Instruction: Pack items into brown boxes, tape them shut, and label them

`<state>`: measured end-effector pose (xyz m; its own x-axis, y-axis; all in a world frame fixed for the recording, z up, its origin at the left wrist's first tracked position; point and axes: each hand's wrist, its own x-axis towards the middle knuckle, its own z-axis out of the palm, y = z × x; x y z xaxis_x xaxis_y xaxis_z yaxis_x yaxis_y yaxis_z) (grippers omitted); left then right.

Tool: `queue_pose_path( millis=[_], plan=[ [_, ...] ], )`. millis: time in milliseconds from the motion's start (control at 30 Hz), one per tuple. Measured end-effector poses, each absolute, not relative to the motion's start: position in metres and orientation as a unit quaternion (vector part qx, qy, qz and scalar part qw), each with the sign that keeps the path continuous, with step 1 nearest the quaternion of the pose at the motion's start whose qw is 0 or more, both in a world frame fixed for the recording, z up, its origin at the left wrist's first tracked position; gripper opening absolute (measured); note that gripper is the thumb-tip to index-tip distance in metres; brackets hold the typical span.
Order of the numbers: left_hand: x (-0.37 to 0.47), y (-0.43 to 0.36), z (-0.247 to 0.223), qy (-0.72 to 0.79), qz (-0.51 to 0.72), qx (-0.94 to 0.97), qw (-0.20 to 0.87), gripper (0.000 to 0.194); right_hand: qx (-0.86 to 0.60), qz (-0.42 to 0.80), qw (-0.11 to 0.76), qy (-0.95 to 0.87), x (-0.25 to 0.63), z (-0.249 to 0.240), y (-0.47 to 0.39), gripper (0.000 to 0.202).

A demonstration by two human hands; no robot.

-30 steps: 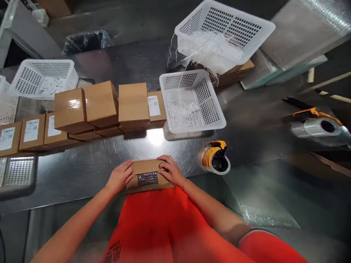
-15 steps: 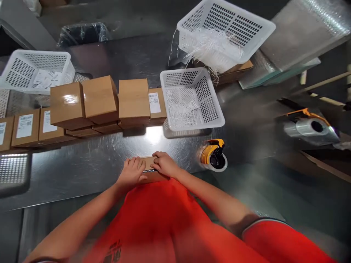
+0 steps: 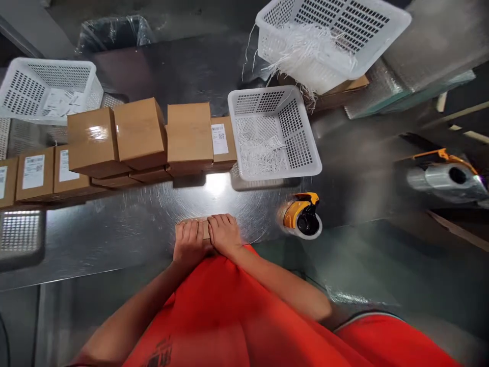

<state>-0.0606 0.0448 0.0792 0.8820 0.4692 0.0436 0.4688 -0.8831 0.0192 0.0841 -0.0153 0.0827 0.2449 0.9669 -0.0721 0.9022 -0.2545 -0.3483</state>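
A small brown cardboard box (image 3: 207, 230) is at the near edge of the metal table, against my red shirt. My left hand (image 3: 188, 240) lies over its left part, fingers side by side and bent over the far edge. Over the right part, my right hand (image 3: 223, 235) grips in the same way, its fingertips close to the left hand's. Only a narrow strip of cardboard shows between them; the rest of the box is hidden. To the right stands a yellow and black tape dispenser (image 3: 301, 216) with a roll of tape.
Several cardboard boxes (image 3: 190, 132), some labelled, line the table at left and centre. A white basket (image 3: 315, 172) holds shredded paper; another basket (image 3: 397, 20) behind it overflows with shreds. A third basket (image 3: 93, 84) holds papers. A second tape dispenser (image 3: 454, 176) lies far right.
Both hands have shifted on the box. The right hand has turned flatter, with its fingers now over the far edge. The dark shiny strip seen on the box before is now covered.
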Motion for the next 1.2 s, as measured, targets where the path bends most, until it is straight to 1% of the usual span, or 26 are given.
queue_pose_path(
  millis=[67, 133, 233, 367, 467, 600, 733, 900, 967, 1000, 1133, 1200],
  plan=[
    [-0.063, 0.045, 0.081, 0.228, 0.009, 0.974, 0.008, 0.087, -0.781, 0.128, 0.095, -0.604, 0.086, 0.082, -0.014, 0.027],
    [-0.064, 0.047, 0.084, 0.216, -0.019, 0.976, 0.019, 0.094, -0.784, 0.124, 0.072, -0.604, 0.087, 0.085, -0.011, 0.027],
    [-0.064, 0.053, 0.091, 0.19, -0.048, 0.98, 0.036, 0.091, -0.791, 0.121, 0.047, -0.597, 0.085, 0.09, -0.008, 0.026],
    [-0.061, 0.062, 0.096, 0.144, -0.057, 0.987, 0.051, 0.089, -0.794, 0.119, 0.028, -0.596, 0.083, 0.093, -0.005, 0.023],
    [-0.059, 0.066, 0.095, 0.128, -0.057, 0.989, 0.053, 0.089, -0.787, 0.125, 0.036, -0.603, 0.084, 0.093, -0.008, 0.025],
    [-0.058, 0.068, 0.092, 0.109, -0.068, 0.991, 0.043, 0.09, -0.778, 0.147, 0.07, -0.607, 0.09, 0.095, -0.01, 0.025],
    [-0.061, 0.069, 0.092, 0.103, -0.082, 0.991, 0.027, 0.093, -0.799, 0.178, 0.04, -0.573, 0.099, 0.101, 0.003, 0.023],
    [-0.061, 0.063, 0.095, 0.117, -0.065, 0.991, 0.024, 0.094, -0.813, 0.159, 0.026, -0.559, 0.098, 0.101, 0.015, 0.022],
    [-0.057, 0.058, 0.095, 0.159, -0.044, 0.986, 0.034, 0.09, -0.805, 0.153, 0.029, -0.573, 0.096, 0.1, 0.013, 0.022],
    [-0.053, 0.056, 0.094, 0.193, -0.032, 0.98, 0.037, 0.084, -0.798, 0.149, 0.029, -0.583, 0.095, 0.099, 0.011, 0.023],
    [-0.04, 0.048, 0.086, 0.332, 0.007, 0.942, 0.05, 0.045, -0.774, 0.125, 0.024, -0.62, 0.093, 0.095, 0.005, 0.025],
    [-0.037, 0.045, 0.08, 0.369, 0.02, 0.928, 0.056, 0.034, -0.776, 0.13, 0.022, -0.617, 0.093, 0.092, 0.003, 0.026]
  ],
)
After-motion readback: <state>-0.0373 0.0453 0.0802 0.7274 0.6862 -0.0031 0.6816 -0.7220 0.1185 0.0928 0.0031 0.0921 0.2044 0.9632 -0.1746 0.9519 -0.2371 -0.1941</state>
